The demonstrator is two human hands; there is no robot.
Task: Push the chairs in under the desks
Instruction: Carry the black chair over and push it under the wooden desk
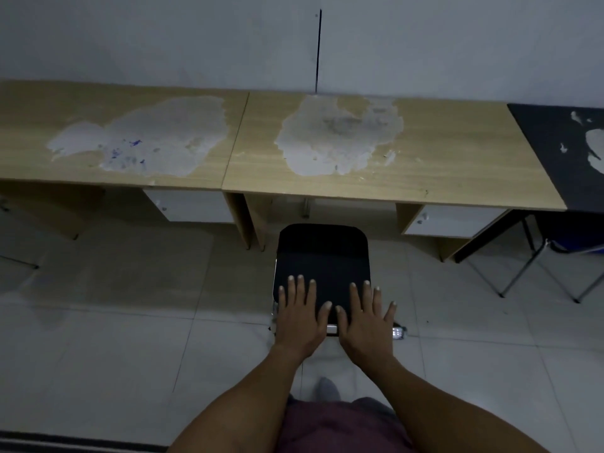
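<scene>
Wall: pale, running along the far side of the scene behind the desks, with a thin dark vertical line above the middle desk.
Floor: light tiles, nearest you.
Middle desk: wood-grain top with a large worn grey patch; it stands just beyond the chair, with a white drawer unit under its right end.
Left desk: same wood top, also patch-worn, touching the middle desk edge to edge.
Dark desk: at far right, abutting the middle desk; a folding metal frame shows beneath it, possibly another chair.
Chair: black seat, in front of the middle desk's knee gap and not yet under it.
Your left hand: flat, fingers spread, pressing the seat's near edge, gripping nothing.
Your right hand: likewise flat and spread on the near edge, just beside the left.
</scene>
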